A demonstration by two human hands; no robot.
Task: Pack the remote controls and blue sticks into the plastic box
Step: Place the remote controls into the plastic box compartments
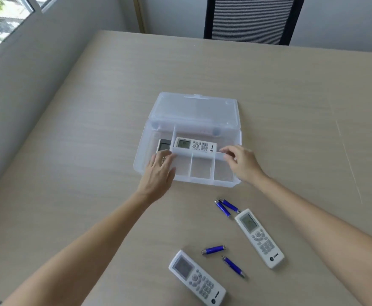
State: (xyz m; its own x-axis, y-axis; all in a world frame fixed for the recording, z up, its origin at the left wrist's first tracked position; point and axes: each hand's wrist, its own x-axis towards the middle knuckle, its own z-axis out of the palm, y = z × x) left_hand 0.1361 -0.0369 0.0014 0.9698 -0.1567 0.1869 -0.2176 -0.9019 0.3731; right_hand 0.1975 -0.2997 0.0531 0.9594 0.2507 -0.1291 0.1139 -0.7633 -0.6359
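Plastic box (235,138) open; left hand (160,171) flat on remote (163,149), right hand (241,162) pinching divider (202,154)

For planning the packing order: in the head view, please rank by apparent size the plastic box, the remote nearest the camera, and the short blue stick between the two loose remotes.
1. plastic box
2. nearest remote, helped by closeness to the camera
3. short blue stick

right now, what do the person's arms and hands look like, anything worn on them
Both arms are bare from the edge of the picture to the fingertips: no sleeves, gloves or watch. No rings or bracelets show on the left hand or the right hand, though small jewellery would be hard to make out at this sharpness. Nails look short and unpainted.
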